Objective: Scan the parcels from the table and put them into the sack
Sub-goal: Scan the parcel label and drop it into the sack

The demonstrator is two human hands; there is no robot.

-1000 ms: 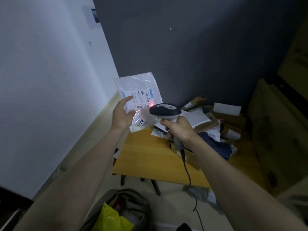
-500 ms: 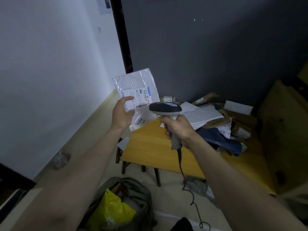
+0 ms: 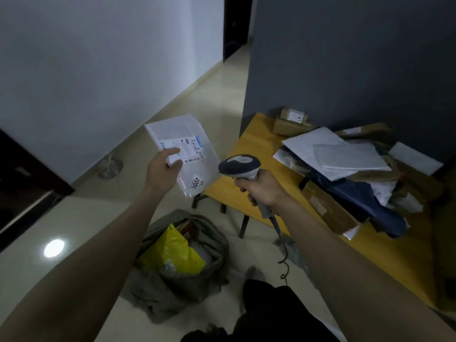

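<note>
- Out past the table's near-left corner, over the floor, my left hand [image 3: 164, 169] pinches a clear plastic parcel [image 3: 183, 151] by its left edge, thumb lying across the white shipping label [image 3: 182, 149]. The parcel hangs tilted, label side up, with a small sticker reading 7002 near its lower corner.
- Below it, on the floor, the grey sack [image 3: 180, 257] stands with its mouth open; a yellow bag [image 3: 172, 253] already lies inside. The parcel is above and slightly beyond the sack's mouth, not touching it.
- Just beside the parcel's right edge, my right hand [image 3: 261, 191] is wrapped tight around the handle of the barcode scanner [image 3: 240, 166], its head pointing toward the label. I see no red light on the label, so I judge the scanning of this one is over, and the dropping step is in hand.
- Next move, as I judge it: bring my left hand back and down over the sack's mouth, then let go.
- Further right, the yellow table [image 3: 261, 144] holds a heap of parcels [image 3: 345, 174] at its far-right end, not yet scanned.
</note>
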